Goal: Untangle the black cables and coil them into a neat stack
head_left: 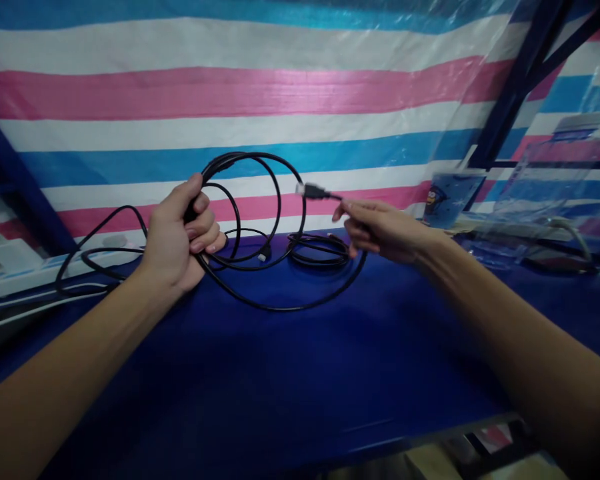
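Note:
My left hand point(180, 233) is closed around loops of a black cable point(260, 200), holding the coil upright above the blue table point(290, 360). My right hand point(380, 230) pinches the same cable just behind its USB plug point(310, 191), which points left toward the coil. More of the cable trails down onto the table and off to the left. A second small black coil point(320, 250) lies flat on the table between my hands.
A striped pink, white and blue tarp point(260, 87) hangs behind the table. White power strips point(10, 267) and white cords sit at the far left. Clear plastic packaging point(545, 193) and a blue card lie at the right, beside a dark blue frame post point(515, 87).

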Available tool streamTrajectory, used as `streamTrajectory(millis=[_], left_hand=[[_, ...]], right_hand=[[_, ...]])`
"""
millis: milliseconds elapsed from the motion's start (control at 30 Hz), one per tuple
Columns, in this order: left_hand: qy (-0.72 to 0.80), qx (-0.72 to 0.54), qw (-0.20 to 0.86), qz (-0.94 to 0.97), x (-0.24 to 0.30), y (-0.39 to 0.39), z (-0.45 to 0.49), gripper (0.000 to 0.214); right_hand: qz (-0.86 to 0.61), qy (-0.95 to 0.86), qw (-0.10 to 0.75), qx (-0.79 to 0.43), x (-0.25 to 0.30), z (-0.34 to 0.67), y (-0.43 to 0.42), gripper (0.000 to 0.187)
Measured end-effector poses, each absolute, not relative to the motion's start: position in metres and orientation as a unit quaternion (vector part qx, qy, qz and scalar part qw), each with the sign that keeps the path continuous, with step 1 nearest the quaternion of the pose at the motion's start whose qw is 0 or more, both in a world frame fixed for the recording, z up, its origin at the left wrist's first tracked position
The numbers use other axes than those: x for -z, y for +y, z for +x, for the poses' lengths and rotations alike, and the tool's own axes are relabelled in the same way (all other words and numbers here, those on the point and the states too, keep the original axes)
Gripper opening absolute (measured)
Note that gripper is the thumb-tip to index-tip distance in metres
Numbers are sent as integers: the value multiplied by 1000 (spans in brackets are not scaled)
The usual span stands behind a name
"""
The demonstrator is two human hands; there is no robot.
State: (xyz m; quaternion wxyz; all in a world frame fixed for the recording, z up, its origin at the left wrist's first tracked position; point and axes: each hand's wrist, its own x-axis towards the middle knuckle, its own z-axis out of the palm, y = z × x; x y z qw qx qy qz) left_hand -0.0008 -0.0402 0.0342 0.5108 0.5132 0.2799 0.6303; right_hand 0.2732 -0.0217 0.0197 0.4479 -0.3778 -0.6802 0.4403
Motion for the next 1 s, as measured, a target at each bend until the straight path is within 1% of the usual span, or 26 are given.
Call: streamTrajectory(millis=[67, 100, 133, 167, 200, 267, 333, 367, 433, 467, 500, 600, 667, 700, 767, 833, 900, 1000], left_hand=[[275, -589, 551, 523, -32, -40, -1, 39], [272, -552, 580, 534, -31, -41, 0, 41], [268, -509, 610, 545, -29, -43, 2, 43], [262, -463, 637, 557, -28, -45, 4, 45], [256, -418, 660, 569, -27, -48, 7, 48], [243, -353, 685, 590, -25, -55, 14, 52], [240, -345, 678, 604, -24, -61, 21, 53], [244, -361, 663, 609, -23, -63, 24, 53], [263, -420, 608, 620, -22, -64, 28, 52], [276, -453, 572, 626, -20, -63, 30, 50], [289, -485, 532, 631, -18, -62, 30, 47], [317, -562, 394, 655, -14, -59, 31, 35], [323, -570, 308, 690, -14, -59, 29, 34], [324, -554, 282, 713, -15, -60, 29, 37], [327, -507, 264, 753, -20, -62, 29, 42], [347, -457, 253, 779, -25, -64, 29, 40], [383, -433, 212, 788, -29, -66, 31, 34], [406, -432, 157, 790, -31, -67, 33, 28]], right_hand=[[-343, -620, 587, -391, -22, 270, -21, 26], [-330, -600, 639, -350, -24, 269, -22, 26], [-318, -592, 674, -306, -26, 267, -23, 27], [-313, -601, 688, -259, -27, 265, -25, 26], [-316, -626, 683, -206, -28, 262, -27, 24], [-319, -701, 631, -94, -27, 253, -31, 21], [-302, -771, 560, -20, -23, 243, -34, 25], [-294, -796, 529, -10, -20, 239, -35, 30], [-294, -817, 495, -30, -17, 234, -36, 40], [-304, -818, 486, -39, -16, 233, -36, 41], [-317, -819, 477, -41, -16, 232, -37, 39], [-353, -828, 436, -5, -21, 235, -38, 23], [-391, -830, 396, 29, -24, 235, -40, 18], [-412, -828, 377, 48, -25, 235, -42, 16], [-449, -820, 344, 89, -27, 232, -45, 19], [-471, -810, 329, 123, -28, 227, -49, 22], [-470, -804, 340, 129, -28, 221, -53, 22], [-429, -791, 427, 91, -25, 212, -56, 16]])
